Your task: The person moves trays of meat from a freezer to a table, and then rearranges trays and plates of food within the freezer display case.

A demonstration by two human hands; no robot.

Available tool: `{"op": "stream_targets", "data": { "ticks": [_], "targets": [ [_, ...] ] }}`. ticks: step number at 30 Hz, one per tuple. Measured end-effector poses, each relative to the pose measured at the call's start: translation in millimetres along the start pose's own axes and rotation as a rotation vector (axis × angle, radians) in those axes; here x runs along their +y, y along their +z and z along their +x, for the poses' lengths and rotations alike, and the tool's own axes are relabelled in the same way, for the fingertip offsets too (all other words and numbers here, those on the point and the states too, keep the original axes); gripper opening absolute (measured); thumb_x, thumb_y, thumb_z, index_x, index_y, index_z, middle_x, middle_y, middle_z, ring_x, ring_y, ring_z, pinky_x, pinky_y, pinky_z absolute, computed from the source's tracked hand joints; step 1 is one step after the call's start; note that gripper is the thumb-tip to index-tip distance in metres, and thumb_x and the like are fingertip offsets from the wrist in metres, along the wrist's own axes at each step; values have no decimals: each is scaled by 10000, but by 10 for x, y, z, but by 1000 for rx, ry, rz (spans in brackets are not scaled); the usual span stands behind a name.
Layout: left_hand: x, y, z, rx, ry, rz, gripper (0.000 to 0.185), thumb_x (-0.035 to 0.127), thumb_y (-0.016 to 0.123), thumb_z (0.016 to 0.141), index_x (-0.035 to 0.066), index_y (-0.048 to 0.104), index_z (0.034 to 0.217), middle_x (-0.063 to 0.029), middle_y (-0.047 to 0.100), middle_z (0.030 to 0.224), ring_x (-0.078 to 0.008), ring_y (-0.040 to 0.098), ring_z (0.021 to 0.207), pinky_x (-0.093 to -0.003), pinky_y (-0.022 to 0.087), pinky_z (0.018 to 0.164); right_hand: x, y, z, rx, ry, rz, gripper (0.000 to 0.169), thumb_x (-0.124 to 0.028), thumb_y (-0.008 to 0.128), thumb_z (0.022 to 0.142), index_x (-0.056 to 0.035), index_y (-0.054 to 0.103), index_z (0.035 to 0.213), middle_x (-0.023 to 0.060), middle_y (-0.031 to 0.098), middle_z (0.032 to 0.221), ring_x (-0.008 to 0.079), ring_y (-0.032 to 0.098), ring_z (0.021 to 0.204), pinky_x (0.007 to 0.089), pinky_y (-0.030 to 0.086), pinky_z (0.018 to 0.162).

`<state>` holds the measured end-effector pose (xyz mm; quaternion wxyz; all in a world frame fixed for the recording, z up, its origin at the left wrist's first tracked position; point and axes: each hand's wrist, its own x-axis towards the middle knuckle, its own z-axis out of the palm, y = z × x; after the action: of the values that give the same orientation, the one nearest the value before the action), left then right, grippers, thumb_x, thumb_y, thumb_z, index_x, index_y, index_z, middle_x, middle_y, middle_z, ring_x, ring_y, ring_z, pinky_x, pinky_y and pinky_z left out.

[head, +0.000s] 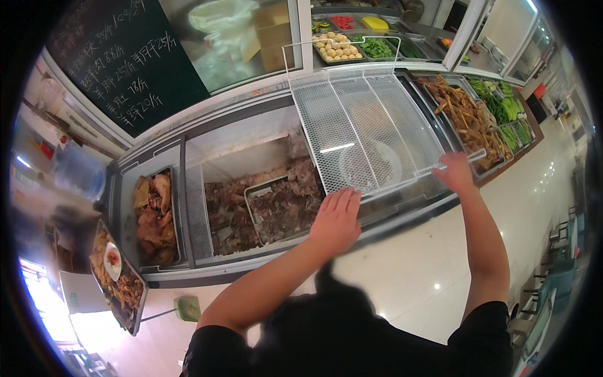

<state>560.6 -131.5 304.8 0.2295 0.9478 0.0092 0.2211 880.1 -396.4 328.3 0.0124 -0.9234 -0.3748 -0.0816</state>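
Observation:
A white wire-mesh basket (372,122) lies on the closed part of the glass-topped chest freezer (254,259). My left hand (337,219) rests on its near left corner, fingers stretched forward. At its near right corner, my right hand (454,172) has its fingers curled around the rim. Through the mesh a round pale plate or bowl (393,158) shows dimly. Left of the basket the freezer stands open, with dark frozen meat (228,212) inside and a metal-rimmed tray of meat (282,207). Whether my left fingers grip the rim is hard to tell.
A tray of poultry (155,217) lies at the freezer's left end; a tray of cooked food (118,278) juts out nearby. Browned meat pieces (464,118) and green vegetables (504,106) fill trays at the right. Behind stand a window frame (306,42) and a chalkboard (127,61).

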Motion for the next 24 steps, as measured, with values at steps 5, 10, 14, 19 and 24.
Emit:
{"op": "stream_targets", "data": {
  "ticks": [5,10,14,19,24],
  "targets": [
    [-288,62,224,-439,-134,-68,271,307,641,883,38,639,912,-161,676,856,-361,633,895,-475,512,810,-152,108,195,-231,-61,35,406,-392,821,747,-43,613,737,140,629,798,357,619,763,468,486,687],
    [-423,-722,-65,-614,-201,-79,327,378,606,913,62,662,846,-164,666,770,-383,644,777,-503,509,729,-744,-249,-55,-374,-26,83,435,-426,845,701,-48,629,683,143,640,718,359,624,702,454,488,643],
    [-653,-1229,-601,-727,-283,7,344,398,601,917,77,674,819,-159,662,743,-376,652,764,-499,507,722,-1481,-451,-366,-513,-49,277,426,-425,834,723,-43,647,715,154,645,704,359,635,693,438,499,633],
    [-907,-1308,-1206,-732,-394,-8,412,449,548,953,90,695,814,-146,682,765,-359,667,776,-478,523,740,-2276,-337,-499,-766,-145,462,407,-452,743,838,-49,683,837,165,668,753,371,657,742,444,510,662],
    [-1165,-1487,-1490,-656,-373,-36,543,565,513,954,107,702,734,-118,699,772,-351,672,762,-464,537,708,-2881,-684,459,-1298,-404,111,536,-619,595,904,-106,707,1013,171,707,960,352,672,928,467,527,804]
  ]
}}
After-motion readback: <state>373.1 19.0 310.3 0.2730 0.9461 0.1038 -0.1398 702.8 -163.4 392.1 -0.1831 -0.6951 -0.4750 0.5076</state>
